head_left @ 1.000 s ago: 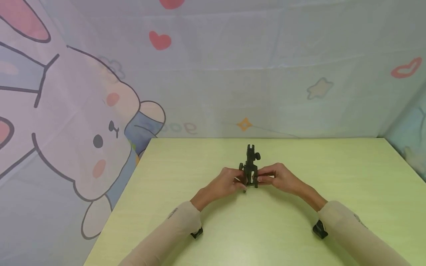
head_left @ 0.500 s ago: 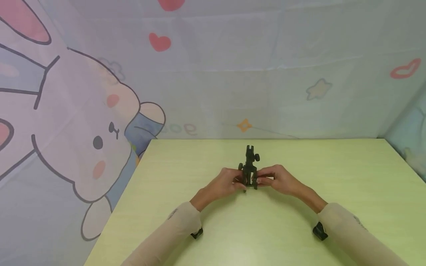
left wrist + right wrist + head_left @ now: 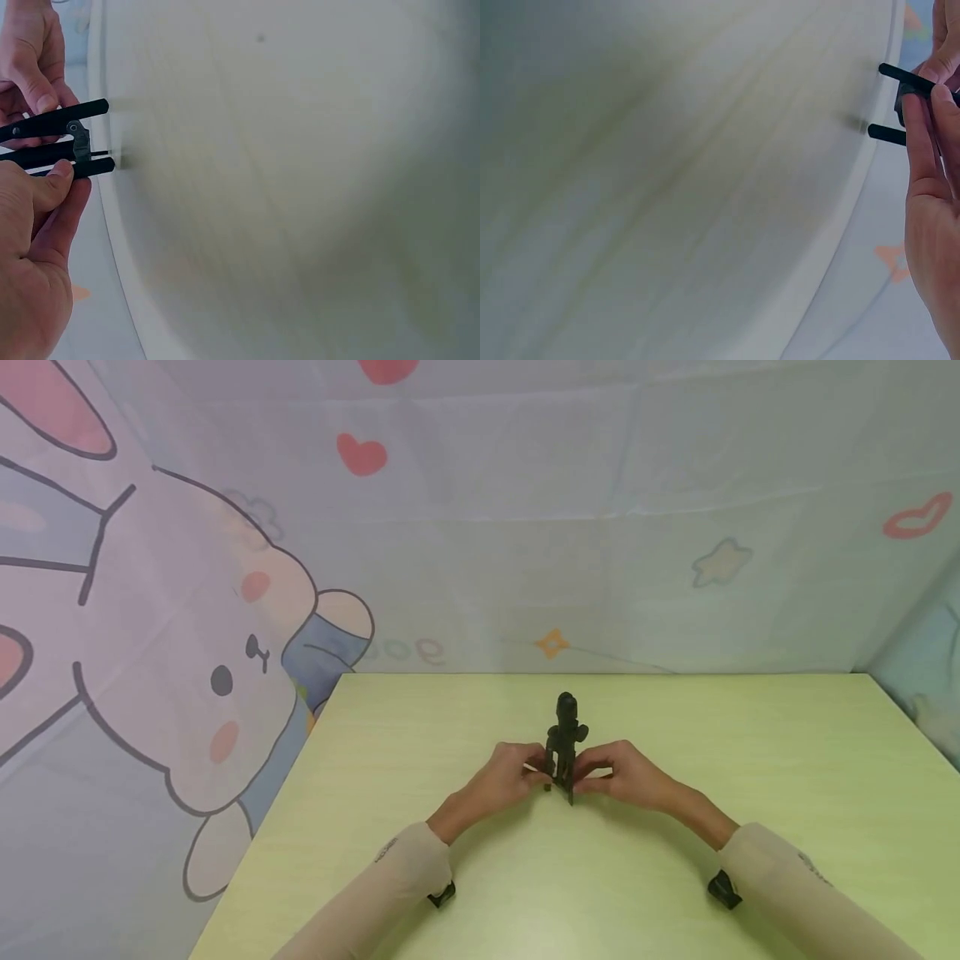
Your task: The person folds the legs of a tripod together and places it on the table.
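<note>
A small black tripod-like stand (image 3: 566,727) with side knobs stands upright on the table between my hands in the head view. My left hand (image 3: 506,774) pinches a leg low on its left side, thumb and fingers on opposite faces. From the right, my right hand (image 3: 630,775) holds the lower part between thumb and fingers. In the left wrist view, a metal hinge piece (image 3: 80,141) shows between two black legs (image 3: 94,109). The right wrist view shows black leg tips (image 3: 885,133) projecting past my right fingers (image 3: 919,139); the upper part is hidden there.
The pale yellow-green table (image 3: 570,885) reaches back to a cloth backdrop (image 3: 480,560) printed with hearts and a star. A large cartoon rabbit (image 3: 187,635) covers the left cloth. Black wrist devices (image 3: 723,889) sit under the light sleeves (image 3: 787,868).
Between my hands, the stand has turned about its upright axis, so its forked top now appears narrow and rounded. My right hand has shifted slightly nearer to me.
</note>
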Demonstrator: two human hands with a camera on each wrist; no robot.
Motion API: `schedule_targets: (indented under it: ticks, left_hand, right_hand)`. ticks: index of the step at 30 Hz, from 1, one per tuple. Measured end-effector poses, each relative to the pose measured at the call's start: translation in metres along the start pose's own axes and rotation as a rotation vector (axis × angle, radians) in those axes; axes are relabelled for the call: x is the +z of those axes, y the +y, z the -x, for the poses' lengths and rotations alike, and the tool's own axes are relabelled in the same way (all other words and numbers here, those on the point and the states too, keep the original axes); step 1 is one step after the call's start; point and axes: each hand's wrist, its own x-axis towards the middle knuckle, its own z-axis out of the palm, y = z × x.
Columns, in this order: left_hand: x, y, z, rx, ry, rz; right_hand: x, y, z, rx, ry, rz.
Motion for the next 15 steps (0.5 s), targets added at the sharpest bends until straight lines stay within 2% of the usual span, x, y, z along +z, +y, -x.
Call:
schedule_targets:
  ticks: [5, 10, 15]
  left_hand:
    - [0.0011, -0.0003, -0.0004, -0.003, 0.01, -0.015]
    - [0.0006, -0.0004, -0.002, -0.003, 0.029, -0.051]
    - [0.0008, -0.0017, -0.0023, -0.013, 0.031, -0.069]
  right_hand:
    - [0.0047, -0.0024, 0.0016, -0.004, 0.03, -0.021]
    - [0.0095, -0.0017, -0.0007, -0.031, 0.077, 0.021]
    - [0.0092, -0.0027, -0.0012, -0.044, 0.079, 0.055]
